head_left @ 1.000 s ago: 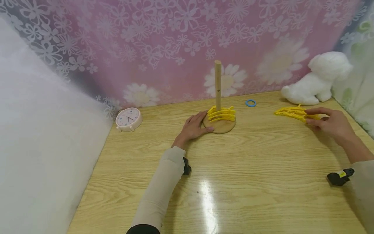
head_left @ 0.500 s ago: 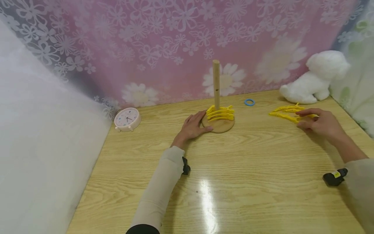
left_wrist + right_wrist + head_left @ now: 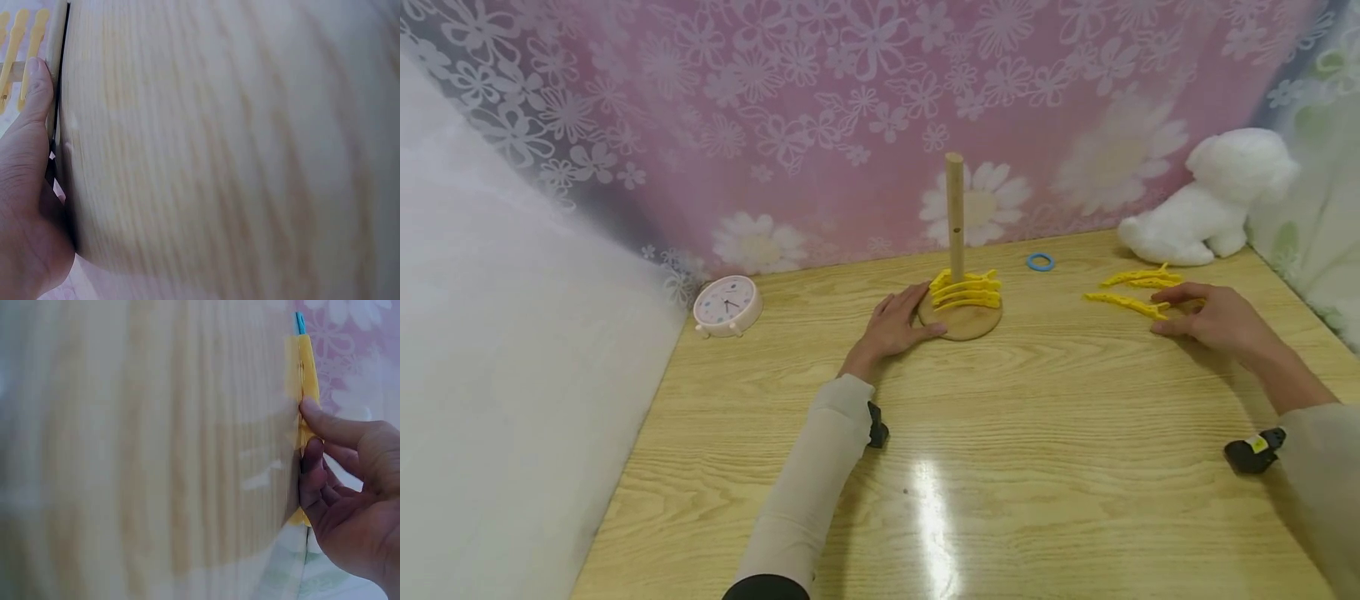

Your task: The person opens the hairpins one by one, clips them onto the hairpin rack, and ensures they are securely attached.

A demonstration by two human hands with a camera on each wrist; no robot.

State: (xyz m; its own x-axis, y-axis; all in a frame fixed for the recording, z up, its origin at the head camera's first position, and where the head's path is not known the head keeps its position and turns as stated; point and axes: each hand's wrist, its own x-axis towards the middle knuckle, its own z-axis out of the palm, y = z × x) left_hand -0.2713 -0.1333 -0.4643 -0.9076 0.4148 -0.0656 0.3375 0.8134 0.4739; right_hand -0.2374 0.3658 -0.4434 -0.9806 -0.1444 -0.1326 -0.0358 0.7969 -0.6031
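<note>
On the wooden surface (image 3: 1000, 433), the left hand (image 3: 897, 323) rests flat against the peg stand's base (image 3: 961, 322); the right hand (image 3: 1213, 321) pinches a yellow clip (image 3: 1126, 303).

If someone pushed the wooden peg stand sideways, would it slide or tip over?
Probably slide. The wooden peg stand has a broad round base under a thin upright peg, so it looks fairly stable. Pushed high on the peg, it might tip. The left hand rests against the base, likely steadying it. The yellow pieces stacked low should add little top weight.

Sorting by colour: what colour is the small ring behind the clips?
Blue; the ring shows best in the head view.
</note>
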